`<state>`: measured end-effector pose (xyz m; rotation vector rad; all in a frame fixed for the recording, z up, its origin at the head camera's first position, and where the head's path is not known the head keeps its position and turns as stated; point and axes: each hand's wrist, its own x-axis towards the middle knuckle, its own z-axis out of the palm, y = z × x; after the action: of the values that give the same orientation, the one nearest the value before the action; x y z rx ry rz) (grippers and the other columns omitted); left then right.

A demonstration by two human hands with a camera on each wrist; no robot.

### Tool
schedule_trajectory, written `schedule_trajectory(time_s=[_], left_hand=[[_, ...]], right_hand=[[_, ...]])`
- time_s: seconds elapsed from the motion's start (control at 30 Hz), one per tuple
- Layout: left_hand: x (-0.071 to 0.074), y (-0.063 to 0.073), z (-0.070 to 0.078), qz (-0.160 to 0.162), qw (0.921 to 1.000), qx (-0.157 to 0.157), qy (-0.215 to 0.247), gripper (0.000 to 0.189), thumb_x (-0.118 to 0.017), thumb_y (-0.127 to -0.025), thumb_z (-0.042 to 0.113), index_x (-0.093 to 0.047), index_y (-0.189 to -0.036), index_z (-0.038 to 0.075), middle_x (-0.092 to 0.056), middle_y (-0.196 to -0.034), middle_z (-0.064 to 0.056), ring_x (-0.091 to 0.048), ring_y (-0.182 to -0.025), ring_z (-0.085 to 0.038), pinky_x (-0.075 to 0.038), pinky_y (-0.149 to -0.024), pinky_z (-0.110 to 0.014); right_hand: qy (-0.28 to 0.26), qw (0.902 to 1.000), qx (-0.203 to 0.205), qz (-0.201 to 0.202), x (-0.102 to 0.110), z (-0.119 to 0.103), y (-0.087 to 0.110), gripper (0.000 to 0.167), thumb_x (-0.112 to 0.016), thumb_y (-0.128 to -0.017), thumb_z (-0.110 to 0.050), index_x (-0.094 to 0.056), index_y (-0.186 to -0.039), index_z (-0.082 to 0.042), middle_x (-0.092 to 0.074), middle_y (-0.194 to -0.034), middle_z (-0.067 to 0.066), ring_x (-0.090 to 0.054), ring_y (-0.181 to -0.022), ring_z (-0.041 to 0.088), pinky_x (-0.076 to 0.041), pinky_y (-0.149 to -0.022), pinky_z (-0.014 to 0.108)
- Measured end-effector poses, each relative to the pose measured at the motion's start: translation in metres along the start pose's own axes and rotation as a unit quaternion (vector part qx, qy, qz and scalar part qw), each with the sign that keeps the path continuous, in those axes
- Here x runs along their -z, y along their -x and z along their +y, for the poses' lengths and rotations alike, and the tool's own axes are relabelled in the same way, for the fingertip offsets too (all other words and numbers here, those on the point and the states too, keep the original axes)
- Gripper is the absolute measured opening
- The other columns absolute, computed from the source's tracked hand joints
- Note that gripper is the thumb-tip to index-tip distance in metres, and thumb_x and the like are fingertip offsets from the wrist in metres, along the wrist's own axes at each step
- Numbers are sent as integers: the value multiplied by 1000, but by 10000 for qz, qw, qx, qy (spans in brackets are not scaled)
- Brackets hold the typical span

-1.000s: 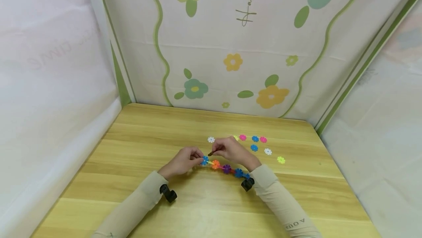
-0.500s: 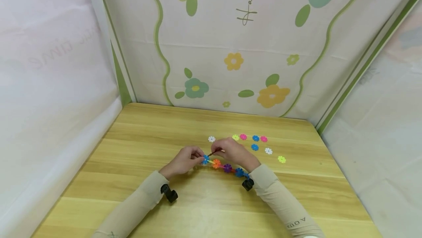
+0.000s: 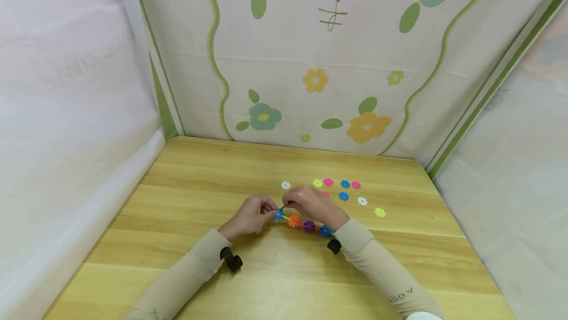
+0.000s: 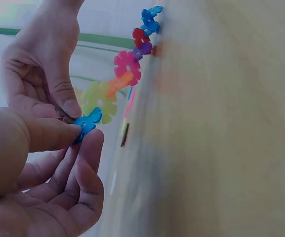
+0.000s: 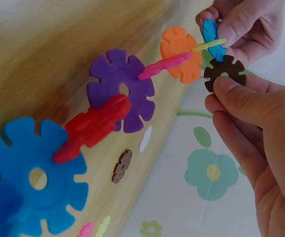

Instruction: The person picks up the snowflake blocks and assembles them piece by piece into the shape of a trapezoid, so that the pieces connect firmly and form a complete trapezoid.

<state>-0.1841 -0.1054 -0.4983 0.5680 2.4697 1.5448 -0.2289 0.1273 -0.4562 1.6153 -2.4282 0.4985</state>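
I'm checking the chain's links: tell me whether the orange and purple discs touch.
Apart. The right wrist view shows a gap between the orange disc and the purple disc, bridged by a pink disc.

Brown disc (image 5: pixel 235 70) in the right hand's grip (image 3: pixel 315 205) now touches the blue end disc (image 5: pixel 210 29); a second ago, slightly apart. Pink disc (image 3: pixel 325 195) now shows beyond that hand, hidden earlier.

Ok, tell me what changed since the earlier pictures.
The right hand has moved left, bringing the brown disc from a gap up against the blue disc. A pink disc has come into view beside it. Nothing was let go: the left hand still pinches the blue disc, and the other loose discs lie as before.
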Motion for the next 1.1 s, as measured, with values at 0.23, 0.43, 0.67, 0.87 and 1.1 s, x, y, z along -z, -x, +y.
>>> schedule_trajectory(time_s=[0.23, 0.43, 0.67, 0.87, 1.1], left_hand=[[4, -1, 3, 56, 9998, 92, 184, 10, -67, -104, 10, -74, -105, 3, -74, -96, -8, -69, -84, -20, -56, -72, -23], [5, -1, 2, -9, 9997, 26, 246, 11, -66, -104, 10, -74, -106, 2, -74, -97, -11, -68, -84, -21, -55, -71, -23], [7, -1, 1, 32, 9996, 32, 271, 11, -66, -104, 9, -74, -105, 2, -73, -96, -11, -69, -84, -25, -55, -70, -23], [7, 0, 3, 69, 9997, 19, 243, 10, -65, -104, 8, -73, -104, 2, -72, -94, -10, -69, -83, -26, -55, -70, -23], [6, 0, 2, 132, 9995, 6, 299, 9, -65, -104, 7, -73, -102, 2, -72, -93, -9, -66, -82, -20, -54, -71, -23]], right_hand=[[-57, 9999, -41, 74, 1, 3, -2, 9, -71, -100, -4, -78, -95, -7, -80, -92, 3, -75, -81, 11, -61, -77, 21], [142, 9997, -64, 173, 3, 3, -1, 7, -73, -99, -5, -78, -95, -8, -80, -92, 1, -76, -83, 12, -62, -78, 23], [179, 9997, -6, 154, 2, 5, 0, 7, -72, -99, -6, -78, -97, -9, -80, -95, 0, -76, -87, 12, -61, -80, 22], [286, 9991, 154, 275, 0, 3, -1, 7, -74, -98, -5, -78, -95, -9, -80, -93, 0, -76, -85, 11, -61, -80, 21], [308, 9987, 175, 367, -1, 1, 0, 5, -76, -96, -5, -79, -96, -9, -81, -94, 0, -77, -85, 11, -61, -80, 20]])
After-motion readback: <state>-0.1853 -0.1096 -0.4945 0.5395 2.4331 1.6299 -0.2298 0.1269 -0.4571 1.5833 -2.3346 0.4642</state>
